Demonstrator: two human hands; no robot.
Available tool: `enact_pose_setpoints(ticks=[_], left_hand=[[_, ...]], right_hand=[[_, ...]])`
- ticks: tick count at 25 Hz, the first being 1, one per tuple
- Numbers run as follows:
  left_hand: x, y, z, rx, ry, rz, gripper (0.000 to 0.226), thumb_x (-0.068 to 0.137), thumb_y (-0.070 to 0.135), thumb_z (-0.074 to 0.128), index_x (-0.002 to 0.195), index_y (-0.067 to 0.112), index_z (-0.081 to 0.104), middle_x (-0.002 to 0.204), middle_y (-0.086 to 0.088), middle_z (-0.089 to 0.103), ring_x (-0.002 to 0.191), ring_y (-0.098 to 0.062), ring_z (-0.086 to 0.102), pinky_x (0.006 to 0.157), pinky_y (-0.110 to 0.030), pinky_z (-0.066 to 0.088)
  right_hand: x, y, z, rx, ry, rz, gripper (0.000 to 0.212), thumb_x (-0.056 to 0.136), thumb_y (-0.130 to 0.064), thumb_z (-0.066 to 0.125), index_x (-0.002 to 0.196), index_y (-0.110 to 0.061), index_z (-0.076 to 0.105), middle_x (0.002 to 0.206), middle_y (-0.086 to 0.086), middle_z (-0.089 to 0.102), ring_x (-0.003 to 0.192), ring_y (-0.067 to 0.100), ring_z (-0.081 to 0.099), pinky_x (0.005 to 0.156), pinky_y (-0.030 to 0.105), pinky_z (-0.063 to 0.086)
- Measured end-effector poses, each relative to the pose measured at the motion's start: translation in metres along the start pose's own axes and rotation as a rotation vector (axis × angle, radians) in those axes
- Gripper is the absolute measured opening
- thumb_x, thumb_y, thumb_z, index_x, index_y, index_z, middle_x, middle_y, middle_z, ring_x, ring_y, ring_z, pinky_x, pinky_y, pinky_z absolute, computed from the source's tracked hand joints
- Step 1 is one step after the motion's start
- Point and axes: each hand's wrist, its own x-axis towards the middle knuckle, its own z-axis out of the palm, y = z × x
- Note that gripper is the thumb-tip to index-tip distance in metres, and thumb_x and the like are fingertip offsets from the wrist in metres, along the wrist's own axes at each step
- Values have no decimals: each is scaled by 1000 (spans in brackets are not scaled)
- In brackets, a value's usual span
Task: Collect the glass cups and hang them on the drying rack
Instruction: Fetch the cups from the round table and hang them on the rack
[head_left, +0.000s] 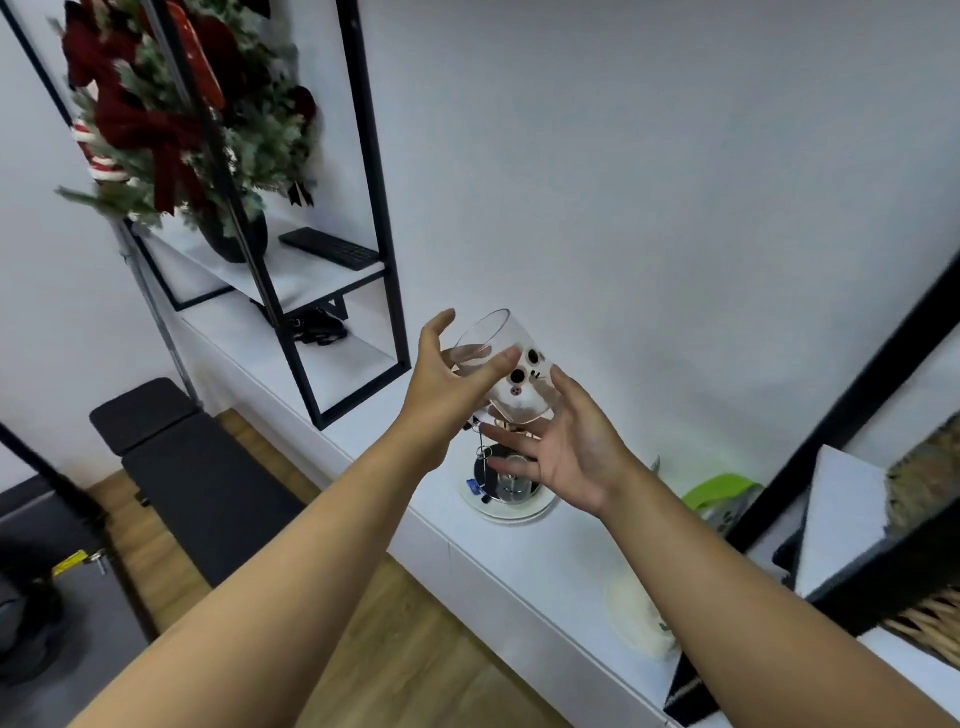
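— What do we have in our hands?

— A glass cup (506, 366), clear, printed with black dots and a small pink mark that read like a cartoon face. We hold it tilted, its rim toward the upper left, up in the air in front of the white wall (675, 182). Our left hand (447, 389) curls round it, thumb on the near side and fingers showing through the glass on the far side.

— And the other hand?

— Our right hand (566, 452) is spread just below and to the right of the cup, palm up, fingers straight. It grips nothing; whether a fingertip touches the base of the glass, we cannot tell.

— Where is the drying rack?

— Directly beneath the cup, on the white counter (519, 566): a thin metal stand (484, 457) rising from a round base on a white dish (511, 512), with another clear glass (511, 480) down beside it. Our fingers hide its upper part.

— Any writing we can read?

— None. A small blue tag hangs low on the stand, and a yellow label (70, 564) sits at the far left, but both are too blurred to read.

— What else is around us?

— A black metal shelf frame (374, 171) on the counter, holding a Christmas arrangement (171, 104) with red bows and a black keyboard (330, 248). A lime-green object (719, 491) lies to the right, and a black bench (171, 457) stands on the wooden floor.
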Motion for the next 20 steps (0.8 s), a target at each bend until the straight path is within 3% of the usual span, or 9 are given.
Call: enact_pose_setpoints(ticks=[2, 5, 8, 12, 14, 17, 20], left_hand=[[27, -11, -8, -12, -57, -13, 97, 57, 56, 95, 138, 50, 43, 131, 3, 65, 106, -6, 74, 98, -43, 58], [76, -31, -31, 41, -177, -52, 92, 60, 54, 93, 139, 51, 46, 133, 6, 65, 117, -11, 70, 105, -47, 54], [123, -52, -54, 180, -327, -51, 94, 62, 52, 93, 143, 48, 45, 131, 8, 66, 118, -8, 67, 98, -33, 55], [172, -91, -74, 371, -428, -18, 78, 69, 42, 97, 135, 40, 55, 129, 14, 65, 113, 0, 64, 86, -15, 54], [187, -114, -80, 504, -461, 27, 80, 69, 43, 97, 137, 39, 54, 133, 16, 62, 115, 4, 60, 89, -9, 47], [196, -151, -78, 696, -476, 128, 90, 70, 50, 93, 147, 38, 48, 145, 16, 54, 130, -3, 50, 106, -22, 40], [198, -181, -67, 805, -405, 196, 96, 70, 49, 93, 152, 29, 47, 149, 8, 54, 136, -13, 44, 109, -29, 37]], right_hand=[[27, -1, -5, 9, -6, -7, 60, 92, -54, 72, 143, -29, 54, 141, 19, 65, 124, 43, 66, 82, 52, 60], [72, 1, -7, 29, 86, -59, 62, 74, -47, 90, 128, -26, 67, 129, 16, 72, 120, 41, 69, 75, 45, 62], [115, 1, -10, 41, 250, -148, 36, 80, -37, 87, 110, -19, 80, 107, 15, 74, 111, 42, 73, 77, 45, 62], [152, 4, -19, -79, 403, -227, 31, 87, -25, 82, 116, -14, 75, 114, 17, 72, 106, 38, 75, 81, 46, 63], [165, 12, -25, -206, 481, -220, 48, 83, -20, 86, 126, -20, 67, 119, 18, 72, 101, 31, 78, 80, 46, 64], [185, 26, -31, -478, 632, -219, 65, 77, -20, 91, 133, -28, 59, 123, 9, 62, 93, 24, 79, 80, 43, 66], [206, 39, -38, -763, 721, -244, 70, 72, -32, 93, 132, -35, 58, 118, -6, 59, 100, 14, 73, 87, 40, 62]])
